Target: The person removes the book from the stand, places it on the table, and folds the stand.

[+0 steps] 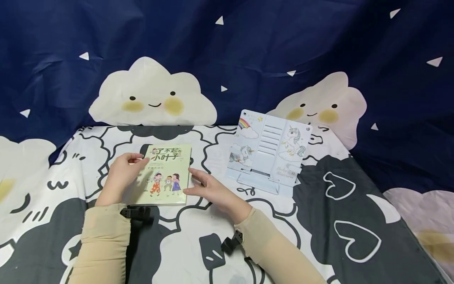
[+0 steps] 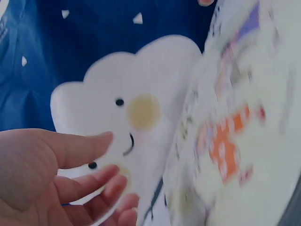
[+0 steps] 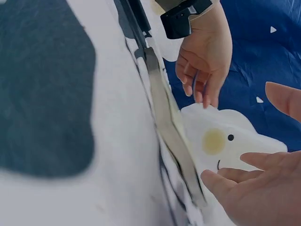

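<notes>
A pale green paperback book [image 1: 169, 163] with cartoon children and Chinese lettering lies face up on the table. My left hand [image 1: 124, 173] is raised over its left side, thumb and fingers apart and nothing between them. In the left wrist view, that hand [image 2: 70, 181] shows loosely bent fingers beside the cover [image 2: 263, 155]. On the other side, my right hand [image 1: 216, 191] has its fingertips right at the book's right edge, fingers relaxed. The right wrist view shows the book's page edge [image 3: 169, 122] side-on, between the right hand [image 3: 258, 183] and the left hand [image 3: 207, 61].
A light blue book stand [image 1: 264, 152] with unicorn pictures, slots and a front ledge stands right of the book. The tablecloth [image 1: 198, 228] has black and white cartoon shapes. Behind the table hangs a dark blue curtain [image 1: 248, 47] with clouds and white triangles.
</notes>
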A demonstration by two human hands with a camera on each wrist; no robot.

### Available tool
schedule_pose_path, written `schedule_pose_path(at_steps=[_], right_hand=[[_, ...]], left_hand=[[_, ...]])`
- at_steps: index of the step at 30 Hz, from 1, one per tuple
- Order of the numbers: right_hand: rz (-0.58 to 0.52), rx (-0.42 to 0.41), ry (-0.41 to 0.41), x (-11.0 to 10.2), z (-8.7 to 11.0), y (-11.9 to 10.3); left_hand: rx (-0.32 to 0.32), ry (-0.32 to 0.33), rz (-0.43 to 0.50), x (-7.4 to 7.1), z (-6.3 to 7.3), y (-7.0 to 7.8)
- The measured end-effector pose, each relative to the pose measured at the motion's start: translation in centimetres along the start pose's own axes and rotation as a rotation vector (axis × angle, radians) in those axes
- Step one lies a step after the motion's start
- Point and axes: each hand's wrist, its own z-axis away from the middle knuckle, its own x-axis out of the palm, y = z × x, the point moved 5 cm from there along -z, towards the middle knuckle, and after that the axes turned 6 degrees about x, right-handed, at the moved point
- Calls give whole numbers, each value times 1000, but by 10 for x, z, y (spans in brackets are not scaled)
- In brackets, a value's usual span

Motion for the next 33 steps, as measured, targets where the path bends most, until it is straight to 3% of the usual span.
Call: schedule_pose_path(at_steps=[7,11,25,33], right_hand=[[30,-75,24,-11,14,-18],[51,-106,43,-17,22,-23],[150,-252,218,-49,56,-40],[135,-303,323,-68,73,-46]], left_hand=[[43,23,136,10,4,26],[67,57,151,13,5,35],[149,106,253,23,9,71],[197,86,337,30,16,98]])
